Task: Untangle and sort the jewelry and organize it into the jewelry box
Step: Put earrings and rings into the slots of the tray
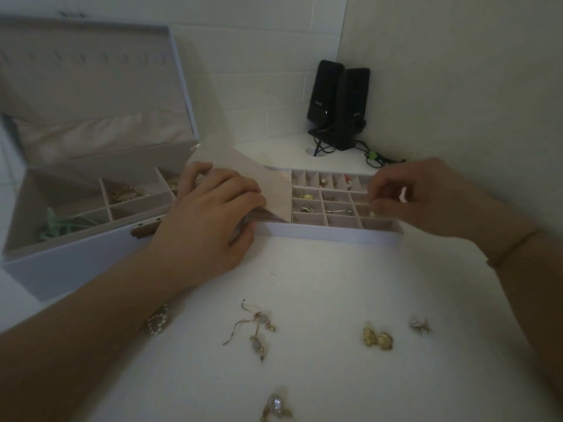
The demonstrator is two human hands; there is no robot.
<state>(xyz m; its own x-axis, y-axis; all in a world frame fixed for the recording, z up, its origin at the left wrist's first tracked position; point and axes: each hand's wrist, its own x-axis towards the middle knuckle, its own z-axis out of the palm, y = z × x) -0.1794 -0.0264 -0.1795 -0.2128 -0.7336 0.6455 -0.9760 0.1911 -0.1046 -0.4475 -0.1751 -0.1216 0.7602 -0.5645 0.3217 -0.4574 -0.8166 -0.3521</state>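
Pinching something tiny and pale over the tray (329, 232): right hand (426, 193) is closing its fingertips (376, 205) on it above the front-right cells, too small and blurred to name. Left hand (207, 220) is lying palm down, fingers spread, pressing a pinkish flap (268, 181) at the tray's left end; not gripping it as far as I can tell. Tray cells are holding small gold pieces and one red one. Box (76, 257) is sitting just left of the tray, lid (91, 71) standing open, with gold pieces in the middle cells and a green cord (61, 223) in the front-left one. Loose on the desk (335, 284), nearer the camera: pearl ring (158, 322) beside the left forearm, tangled chain (256, 327), gold earrings (377, 338), small silver piece (420, 325), and a sparkly piece (277, 405) at the bottom edge. Speakers (338, 105) are standing in the far corner.
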